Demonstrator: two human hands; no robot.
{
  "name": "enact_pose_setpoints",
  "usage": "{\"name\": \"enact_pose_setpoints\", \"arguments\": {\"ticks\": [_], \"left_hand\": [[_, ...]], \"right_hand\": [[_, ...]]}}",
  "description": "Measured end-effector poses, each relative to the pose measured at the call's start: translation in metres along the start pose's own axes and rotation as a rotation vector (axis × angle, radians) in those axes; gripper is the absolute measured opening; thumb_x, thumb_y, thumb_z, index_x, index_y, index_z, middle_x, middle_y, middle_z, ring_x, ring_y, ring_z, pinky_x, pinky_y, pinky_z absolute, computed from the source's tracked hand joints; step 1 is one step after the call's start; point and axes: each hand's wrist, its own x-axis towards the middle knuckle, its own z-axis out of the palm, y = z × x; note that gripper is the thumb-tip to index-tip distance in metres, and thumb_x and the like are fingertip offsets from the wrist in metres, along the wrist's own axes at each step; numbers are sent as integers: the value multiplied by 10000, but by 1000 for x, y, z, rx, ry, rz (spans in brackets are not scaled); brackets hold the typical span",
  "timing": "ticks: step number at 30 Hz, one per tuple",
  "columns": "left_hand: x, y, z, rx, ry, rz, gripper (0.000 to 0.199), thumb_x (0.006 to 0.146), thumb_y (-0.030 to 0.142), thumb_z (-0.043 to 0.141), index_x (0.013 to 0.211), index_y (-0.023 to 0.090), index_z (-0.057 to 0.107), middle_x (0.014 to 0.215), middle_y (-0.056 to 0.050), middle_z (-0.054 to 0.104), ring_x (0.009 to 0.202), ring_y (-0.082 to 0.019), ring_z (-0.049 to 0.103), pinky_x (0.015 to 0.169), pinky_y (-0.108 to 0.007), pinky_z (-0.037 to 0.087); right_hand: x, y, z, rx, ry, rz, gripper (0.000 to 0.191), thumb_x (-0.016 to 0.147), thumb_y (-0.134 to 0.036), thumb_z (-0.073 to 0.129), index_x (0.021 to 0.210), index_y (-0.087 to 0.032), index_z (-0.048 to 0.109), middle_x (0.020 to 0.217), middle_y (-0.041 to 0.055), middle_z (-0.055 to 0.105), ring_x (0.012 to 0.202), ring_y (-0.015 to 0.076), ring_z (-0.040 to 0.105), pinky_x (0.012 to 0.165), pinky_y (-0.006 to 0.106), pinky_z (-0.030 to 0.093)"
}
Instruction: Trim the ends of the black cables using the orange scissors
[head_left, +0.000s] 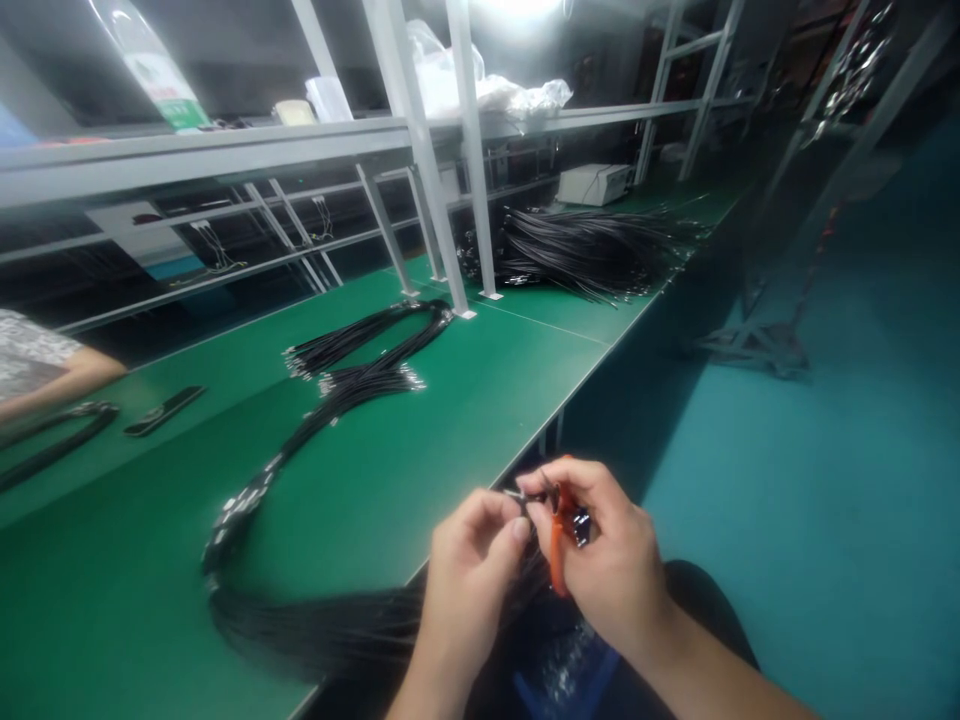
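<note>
Work at the near edge of a green counter (pixel 360 490), seen from above the person's hands. The left hand (pixel 472 560) has its grip clenched in a pinch on a thin cable end (pixel 514 494); the right hand (pixel 611 560), just beside it, has its grip grasping an orange-handled tool (pixel 556 556), whose dark tip is close to the cable end. Whether the tip touches it cannot be told. Below the hands, near, something blue (pixel 600 680) lies around small shiny bits (pixel 562 665); blur hides whether it is a bag or a tray. A long cable bundle (pixel 315 620) runs from behind the left hand over the counter edge, curves left, and reaches a forked bundle (pixel 360 335) farther off. At the far right of the counter lies a large cable heap (pixel 585 250), in front of a pale box (pixel 594 184); the inside of the box is not visible. On the shelf (pixel 285 145) above, at left, stands a clear bottle (pixel 154 65) with a green-and-white label, its contents too blurred to tell; toward the middle are a white cup-like object (pixel 328 99) and clear plastic bags (pixel 442 75) with white material within. At left, a co-worker's forearm (pixel 90 370) is near a dark phone-like object (pixel 165 411).
</note>
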Motion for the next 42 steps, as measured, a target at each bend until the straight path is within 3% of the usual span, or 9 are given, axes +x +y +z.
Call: {"name": "enact_pose_setpoints", "arguments": {"ticks": [8, 11, 15, 21, 26, 30, 42], "left_hand": [[-5, 0, 3, 31, -8, 30, 122, 771, 263, 663, 758, 142, 651, 661, -6, 610, 550, -99, 509, 494, -185, 406], [-5, -3, 4, -25, 35, 15, 141, 764, 278, 675, 731, 143, 648, 612, 9, 588, 501, -81, 482, 478, -181, 395], [-1, -7, -1, -55, 116, 39, 123, 759, 263, 687, 730, 149, 654, 647, 16, 582, 511, -67, 468, 485, -170, 390], [5, -13, -7, -53, 142, 95, 46, 776, 217, 674, 784, 172, 669, 728, 14, 617, 560, -80, 531, 551, -187, 450], [4, -14, -2, -29, 176, 145, 18, 782, 176, 664, 774, 188, 675, 740, 21, 614, 574, -81, 536, 563, -184, 467], [2, -14, -1, 38, 140, 163, 35, 794, 171, 653, 770, 187, 673, 728, 20, 603, 591, -84, 550, 572, -180, 462], [3, -21, -1, 183, 108, 188, 40, 803, 184, 636, 773, 201, 657, 710, 29, 588, 603, -96, 567, 551, -171, 454]], "right_hand": [[-1, 4, 1, -138, 49, -308, 558, 666, 66, 622, 1057, -330, 585, 807, -29, 716, 717, 189, 683, 650, 288, 533], [-3, 7, 3, -131, 138, -330, 616, 653, 63, 637, 1108, -349, 592, 800, -28, 719, 732, 208, 682, 667, 312, 533], [-12, 10, -1, -40, 179, -139, 512, 645, 28, 661, 1014, -328, 656, 834, -4, 721, 722, 210, 672, 634, 308, 531], [-31, -7, -11, 346, -155, 449, 351, 655, -115, 699, 975, -245, 638, 802, 34, 681, 662, 178, 630, 592, 273, 508], [-29, -10, -10, 687, -372, 748, 284, 667, -224, 743, 904, -193, 588, 626, -3, 626, 440, 65, 461, 415, 166, 357], [-22, -7, -7, 754, -398, 859, 297, 723, -368, 717, 857, -196, 515, 610, -6, 637, 326, 8, 329, 333, 137, 225], [-14, -5, -1, 594, -337, 968, 333, 648, -342, 742, 795, -181, 490, 551, -18, 645, 246, 23, 370, 258, 132, 221]]}}
